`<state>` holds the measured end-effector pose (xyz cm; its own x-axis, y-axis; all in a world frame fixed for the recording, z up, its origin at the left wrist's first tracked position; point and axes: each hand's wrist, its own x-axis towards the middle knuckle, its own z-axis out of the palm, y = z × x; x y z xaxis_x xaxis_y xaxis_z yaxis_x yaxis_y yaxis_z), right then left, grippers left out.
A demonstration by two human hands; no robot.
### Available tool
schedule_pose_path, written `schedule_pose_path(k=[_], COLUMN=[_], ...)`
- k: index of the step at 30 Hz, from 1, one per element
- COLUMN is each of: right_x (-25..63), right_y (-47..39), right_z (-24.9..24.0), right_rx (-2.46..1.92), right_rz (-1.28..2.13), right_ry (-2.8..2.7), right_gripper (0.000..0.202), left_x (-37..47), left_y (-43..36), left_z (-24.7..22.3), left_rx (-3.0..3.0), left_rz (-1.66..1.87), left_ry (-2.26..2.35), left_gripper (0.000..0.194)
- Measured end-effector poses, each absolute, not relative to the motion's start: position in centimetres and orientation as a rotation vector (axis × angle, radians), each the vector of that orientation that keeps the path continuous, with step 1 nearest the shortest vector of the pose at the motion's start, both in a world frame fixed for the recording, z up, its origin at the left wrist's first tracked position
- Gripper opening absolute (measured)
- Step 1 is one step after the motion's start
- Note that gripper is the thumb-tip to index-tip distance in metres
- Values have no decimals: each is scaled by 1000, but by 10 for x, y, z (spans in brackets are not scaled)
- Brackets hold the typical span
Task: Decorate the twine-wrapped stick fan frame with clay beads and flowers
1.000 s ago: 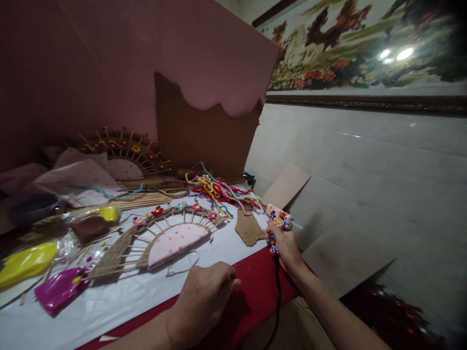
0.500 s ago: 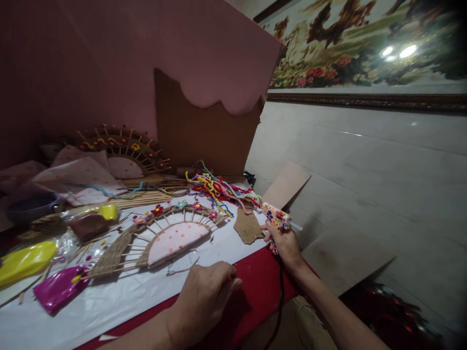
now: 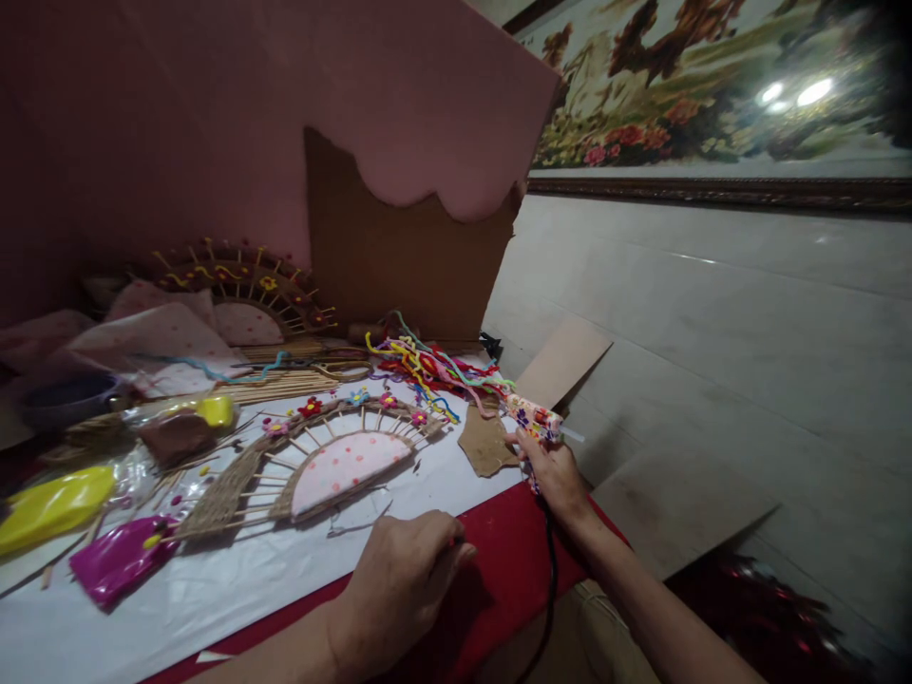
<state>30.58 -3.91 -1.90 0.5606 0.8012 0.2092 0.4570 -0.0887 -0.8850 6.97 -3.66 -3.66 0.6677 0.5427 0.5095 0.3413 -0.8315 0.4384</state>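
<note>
My right hand (image 3: 554, 475) is closed around a flower-patterned hot glue gun (image 3: 534, 418), whose black cord hangs down past the table edge. A glue stick pokes out of its back end. The gun's front lies over a torn piece of cardboard (image 3: 488, 442). My left hand (image 3: 403, 579) is held closed near the table's front edge, fingertips pinched; a small red bit shows between them, too hidden to name. Just beyond it lies a fan-shaped craft (image 3: 349, 470) of sticks and twine, with a dotted pink half-round centre and small colored flowers along its arc.
Colorful fuzzy stems (image 3: 427, 366) lie in a heap behind the cardboard piece. Scissors (image 3: 342, 368) rest on thin sticks. Packs of magenta clay (image 3: 121, 560) and yellow clay (image 3: 57, 508) sit at left. A second fan (image 3: 246, 294) leans at the back before a cardboard panel (image 3: 399, 266).
The view has shifted slightly, so the scene sits a little further right. My right hand and the glue gun have moved slightly left relative to the table; my left hand stays closed.
</note>
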Motion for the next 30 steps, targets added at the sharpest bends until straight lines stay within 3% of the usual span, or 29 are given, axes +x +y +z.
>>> schedule_pose_path(k=[11,22,30], right_x=[299,262,265], right_y=[-40,-20,-9], right_z=[-14,-4,-8], right_rx=[-1622,-1601,-1761], right_rz=[514,986,957], right_ry=[-1009,-1155,-1224], right_gripper=[47,34,36], left_x=[70,71,69], left_y=[-37,-38,-37], left_z=[-33,-33,-33], left_rx=[2596,2605,2603], left_rz=[922,879,941], left_ry=[704,723,664], left_gripper=[18,17,15])
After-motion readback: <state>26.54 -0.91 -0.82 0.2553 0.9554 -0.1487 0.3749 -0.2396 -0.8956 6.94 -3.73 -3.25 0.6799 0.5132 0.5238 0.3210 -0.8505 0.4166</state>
